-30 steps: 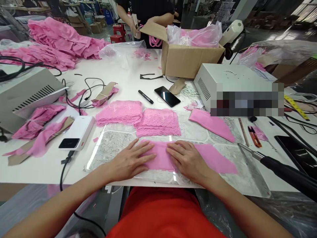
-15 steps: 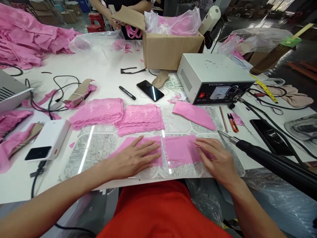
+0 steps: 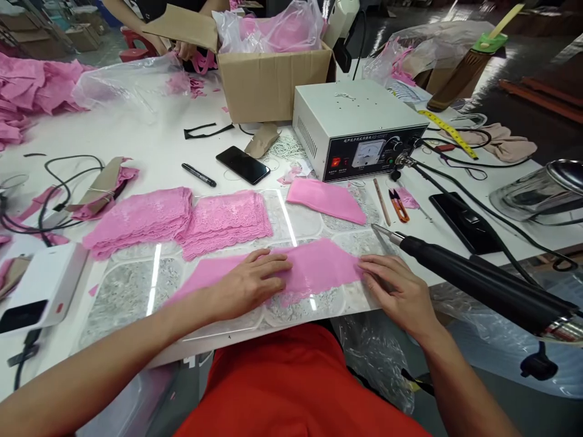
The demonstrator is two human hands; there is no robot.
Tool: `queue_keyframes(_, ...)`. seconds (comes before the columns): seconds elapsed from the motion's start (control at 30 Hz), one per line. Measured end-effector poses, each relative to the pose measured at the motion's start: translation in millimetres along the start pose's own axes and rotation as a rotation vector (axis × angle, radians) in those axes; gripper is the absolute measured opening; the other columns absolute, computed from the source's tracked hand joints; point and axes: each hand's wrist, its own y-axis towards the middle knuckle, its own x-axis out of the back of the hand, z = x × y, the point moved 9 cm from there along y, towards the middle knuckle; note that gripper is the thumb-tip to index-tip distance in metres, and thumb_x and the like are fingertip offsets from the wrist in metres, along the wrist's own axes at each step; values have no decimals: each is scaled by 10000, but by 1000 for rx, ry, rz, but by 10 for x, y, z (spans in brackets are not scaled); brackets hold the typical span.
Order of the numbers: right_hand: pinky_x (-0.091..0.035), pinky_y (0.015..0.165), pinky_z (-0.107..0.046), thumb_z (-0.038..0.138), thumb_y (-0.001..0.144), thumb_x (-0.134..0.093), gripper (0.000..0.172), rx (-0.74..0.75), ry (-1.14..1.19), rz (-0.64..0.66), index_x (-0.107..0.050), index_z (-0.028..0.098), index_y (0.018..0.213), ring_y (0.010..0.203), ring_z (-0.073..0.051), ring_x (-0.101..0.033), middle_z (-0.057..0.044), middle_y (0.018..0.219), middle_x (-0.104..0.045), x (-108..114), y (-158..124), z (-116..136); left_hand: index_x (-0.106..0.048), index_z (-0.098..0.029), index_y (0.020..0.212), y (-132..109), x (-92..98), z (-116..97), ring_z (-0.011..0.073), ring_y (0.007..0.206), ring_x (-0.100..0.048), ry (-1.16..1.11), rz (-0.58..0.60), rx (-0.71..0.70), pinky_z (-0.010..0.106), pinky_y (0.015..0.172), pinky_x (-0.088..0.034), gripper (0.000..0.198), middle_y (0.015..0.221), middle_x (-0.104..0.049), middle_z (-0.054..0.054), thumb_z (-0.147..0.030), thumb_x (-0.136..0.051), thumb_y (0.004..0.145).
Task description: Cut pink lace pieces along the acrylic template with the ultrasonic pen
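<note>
A sheer pink fabric piece with a scalloped lower edge lies across the clear table mat in front of me. My left hand rests palm down on its left part, fingers stretched out. At the fabric's right end, my right hand pinches the edge between thumb and fingers. Just beyond lie two stacks of pink lace pieces, a left stack and a right stack. A smooth pink stack sits farther right. The pen-like metal tip of a black handheld tool points in near my right hand.
Behind the mat stand a grey control box with a dial and a cardboard box. A phone, a marker and orange snips lie around. A white power bank is left. Another person's hand works across the table.
The fabric now lies more spread out and angled between my hands, its scalloped edge showing. My left hand's fingers have drawn slightly closer together. The whole view has shifted to the right.
</note>
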Motion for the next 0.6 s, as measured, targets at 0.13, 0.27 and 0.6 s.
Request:
queue_keyframes(0.13, -560, 851, -354, 127, 878, -613, 222, -27, 21, -2, -691, 241, 1053, 981, -186, -662, -51, 1049, -715, -3, -9, -46, -685, -176, 980, 18, 36, -38, 219, 1279, -549, -7, -60, -5, 438, 1133, -365, 273, 1309, -640, 114, -175, -414, 1014)
queue_keyframes(0.27, -564, 859, -348, 126, 886, -606, 214, -45, 17, 0, -684, 242, 1049, 1001, -181, -654, -54, 1058, -709, 12, -14, -74, -676, -169, 952, 8, 37, -88, 196, 1275, -557, -22, -100, -19, 399, 1145, -355, 246, 1291, -650, 112, -186, -440, 1018)
queue_keyframes(0.6, -563, 912, -385, 150, 923, -545, 283, -50, -34, 14, -672, 267, 1148, 1093, -206, -627, -75, 1153, -676, 39, -45, -110, -508, -209, 1417, 160, -78, -104, 252, 1444, -375, 127, 6, -100, 444, 1211, -271, 398, 1510, -471, 76, -319, -388, 1053)
